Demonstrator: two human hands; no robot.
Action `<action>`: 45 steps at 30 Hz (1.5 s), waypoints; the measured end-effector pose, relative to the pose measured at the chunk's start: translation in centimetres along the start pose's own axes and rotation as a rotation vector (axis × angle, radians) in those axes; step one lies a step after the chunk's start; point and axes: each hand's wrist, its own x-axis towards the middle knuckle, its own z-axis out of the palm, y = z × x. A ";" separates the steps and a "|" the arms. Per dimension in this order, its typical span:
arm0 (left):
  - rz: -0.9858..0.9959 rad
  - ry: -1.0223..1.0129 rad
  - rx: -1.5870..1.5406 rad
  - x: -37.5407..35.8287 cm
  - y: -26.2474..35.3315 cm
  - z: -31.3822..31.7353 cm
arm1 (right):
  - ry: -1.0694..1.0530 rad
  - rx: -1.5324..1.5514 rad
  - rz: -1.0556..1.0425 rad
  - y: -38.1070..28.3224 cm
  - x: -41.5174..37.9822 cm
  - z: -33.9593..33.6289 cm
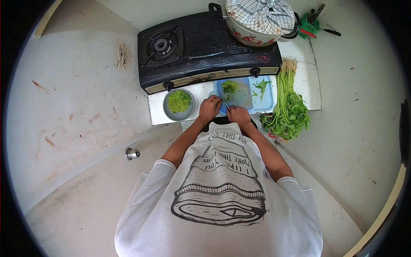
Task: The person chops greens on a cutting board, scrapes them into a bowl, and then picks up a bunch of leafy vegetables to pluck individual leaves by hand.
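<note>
My right hand [239, 115] is closed around the handle of a knife [224, 102], whose blade slants up and left over the near part of a blue cutting board [242, 100]. At the board's left edge, close to the blade's tip, is my left hand [209, 108]. Its fingers are curled together, and what they hold, if anything, is hidden. A small heap of chopped greens [230, 87] lies on the board beyond the knife. Several loose leaves [261, 87] rest on its lighter right part. Left of my left hand, a grey bowl [166, 112] holds finely chopped greens [179, 101].
A long bunch of leafy greens [294, 112] with roots lies right of the board. Behind stands a black two-burner stove [205, 64], with a cloth-covered floral pot [252, 38] on its right side. A green basket [309, 26] with utensils sits at the back right.
</note>
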 end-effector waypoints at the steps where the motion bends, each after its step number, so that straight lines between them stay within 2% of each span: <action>1: -0.010 -0.001 -0.013 0.0 0.1 -0.1 | -0.022 0.003 0.015 0.0 -0.1 -0.2; 6: -0.067 0.010 -0.085 0.2 0.2 -0.1 | -0.052 0.012 0.085 0.4 -0.8 -0.4; 15: -0.094 -0.006 -0.059 0.3 0.3 -0.3 | -0.048 -0.002 0.010 0.6 -1.1 0.0; 18: -0.098 -0.004 -0.059 0.2 0.3 -0.3 | -0.103 -0.008 0.039 0.7 -1.1 0.1; 29: -0.134 0.015 -0.094 0.3 0.7 -0.3 | -0.063 0.026 0.053 0.7 -0.6 0.2; 33: -0.102 0.011 -0.059 0.2 0.5 -0.3 | -0.070 0.029 0.097 0.6 -0.8 -0.4; 45: -0.048 0.074 -0.055 -0.4 0.0 0.0 | -0.144 0.019 0.013 0.4 -1.0 -0.7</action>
